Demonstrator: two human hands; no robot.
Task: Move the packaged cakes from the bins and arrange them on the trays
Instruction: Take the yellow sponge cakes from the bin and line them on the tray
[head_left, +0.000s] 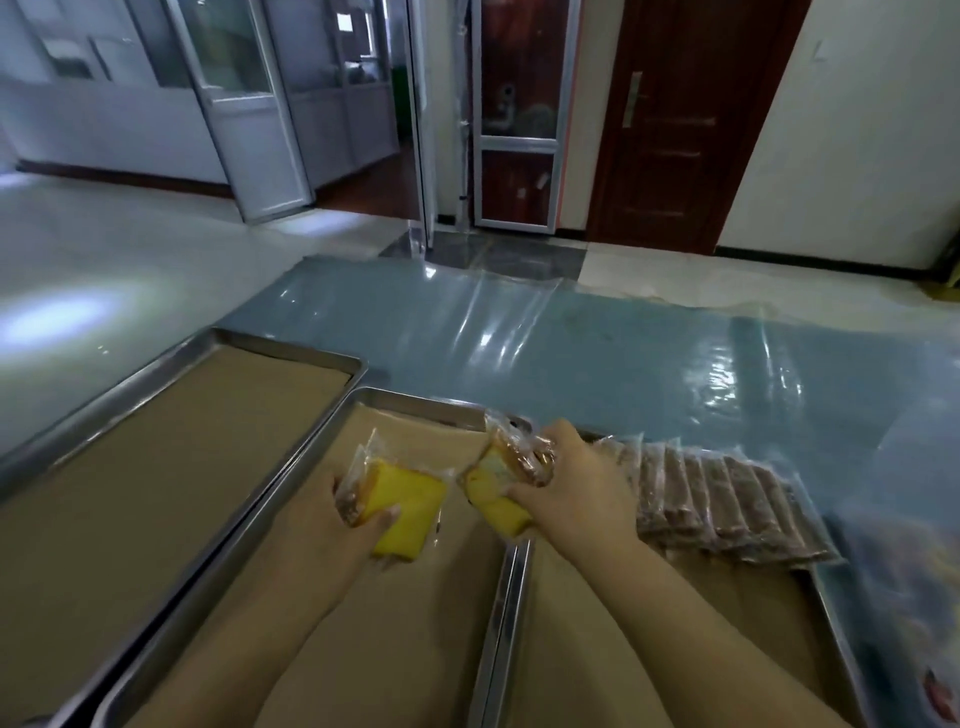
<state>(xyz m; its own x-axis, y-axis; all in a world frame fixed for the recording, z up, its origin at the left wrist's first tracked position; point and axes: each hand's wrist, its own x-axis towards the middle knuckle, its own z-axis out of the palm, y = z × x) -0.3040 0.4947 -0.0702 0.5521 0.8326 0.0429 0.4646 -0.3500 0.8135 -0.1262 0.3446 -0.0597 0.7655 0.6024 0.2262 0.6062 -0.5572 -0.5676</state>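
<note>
Three steel trays lined with brown paper lie side by side on the floor. My left hand (332, 525) grips a yellow packaged cake (408, 512) above the middle tray (415, 402). My right hand (576, 488) holds a second yellow packaged cake (501, 499) over the seam between the middle tray and the right tray (831, 608). A row of several wrapped cakes (727, 504) stands on edge along the far end of the right tray. The left tray (291, 345) holds only its paper.
A blue plastic sheet (597, 343) covers the floor under and beyond the trays. A blurred clear bag or bin edge (904, 597) sits at the far right. A glass partition door (249, 130) and a brown wooden door (675, 119) stand at the back.
</note>
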